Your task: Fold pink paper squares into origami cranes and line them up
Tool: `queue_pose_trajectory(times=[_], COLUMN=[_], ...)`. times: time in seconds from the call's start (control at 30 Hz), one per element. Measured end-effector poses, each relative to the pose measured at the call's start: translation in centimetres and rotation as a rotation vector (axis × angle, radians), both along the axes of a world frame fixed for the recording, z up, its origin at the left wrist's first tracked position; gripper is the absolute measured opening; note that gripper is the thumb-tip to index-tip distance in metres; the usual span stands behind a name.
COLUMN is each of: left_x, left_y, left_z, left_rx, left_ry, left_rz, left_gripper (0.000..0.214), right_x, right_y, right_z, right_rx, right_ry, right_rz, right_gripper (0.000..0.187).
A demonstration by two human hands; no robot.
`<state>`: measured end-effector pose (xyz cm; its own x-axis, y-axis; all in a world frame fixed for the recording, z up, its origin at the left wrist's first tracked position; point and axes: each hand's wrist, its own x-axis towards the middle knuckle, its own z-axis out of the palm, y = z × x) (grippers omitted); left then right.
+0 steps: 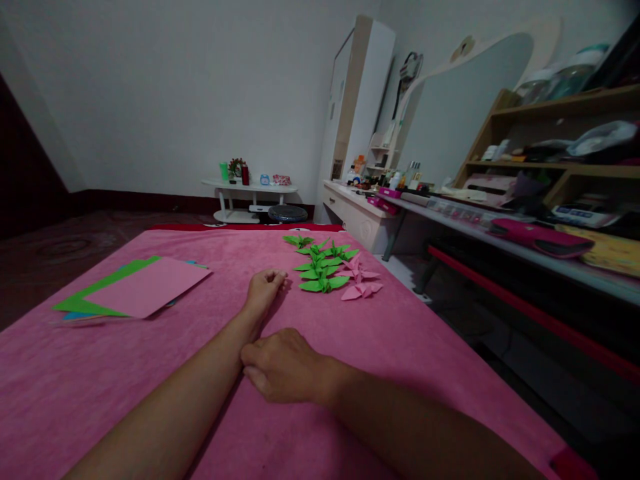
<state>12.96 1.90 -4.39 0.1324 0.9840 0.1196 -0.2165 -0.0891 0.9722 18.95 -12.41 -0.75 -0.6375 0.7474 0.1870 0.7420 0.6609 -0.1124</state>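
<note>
My left hand (264,292) rests on the pink cloth with its fingers curled closed, and nothing shows in it. Just right of it lie several folded green paper cranes (324,284) and a few pink paper cranes (362,289), not touched by either hand. My right hand (283,363) is closed in a loose fist beside my left forearm, its knuckles at or against the skin near the wrist. No object shows in it. At the left lies a stack of paper sheets, a pink sheet (150,287) over a green sheet (70,303), with blue edges below.
A pink cloth (410,373) covers the surface under my hands. To the right stands a grey desk (520,247) with a dark pink case (543,237) and wooden shelves. A white dressing table (357,203) and a small white side table (250,185) stand further back.
</note>
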Motion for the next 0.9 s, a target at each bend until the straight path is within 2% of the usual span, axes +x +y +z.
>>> queue_pose_trajectory(times=[0.33, 0.5, 0.57, 0.67, 0.73, 0.8, 0.87, 0.9], left_x=[0.0, 0.0, 0.0, 0.0, 0.0, 0.1, 0.1, 0.1], left_y=[0.0, -0.3, -0.6, -0.8, -0.8, -0.7, -0.5, -0.3], left_z=[0.0, 0.4, 0.7, 0.9, 0.9, 0.8, 0.6, 0.5], left_rx=[-0.014, -0.018, -0.021, -0.023, -0.021, -0.015, -0.015, -0.016], left_ry=[-0.022, -0.009, 0.000, -0.005, -0.018, -0.025, -0.026, -0.026], left_rz=[-0.003, 0.001, -0.003, 0.005, -0.009, -0.027, -0.028, -0.021], left_gripper=[0.022, 0.021, 0.021, 0.023, 0.025, 0.026, 0.026, 0.026], right_x=[0.1, 0.1, 0.3, 1.7, 3.4, 5.7, 8.0, 9.0], right_y=[0.0, 0.1, 0.2, 0.8, 1.7, 2.9, 4.3, 4.9], right_z=[0.0, -0.4, -0.5, 0.4, 1.8, 3.6, 5.1, 5.6], right_rx=[0.001, 0.037, 0.086, 0.251, 0.368, 0.424, 0.429, 0.398], right_ry=[0.007, 0.020, 0.049, 0.155, 0.257, 0.352, 0.380, 0.347], right_rz=[0.015, 0.031, 0.056, 0.064, -0.055, -0.292, -0.540, -0.605], right_gripper=[0.012, 0.011, 0.013, 0.021, 0.026, 0.027, 0.022, 0.018])
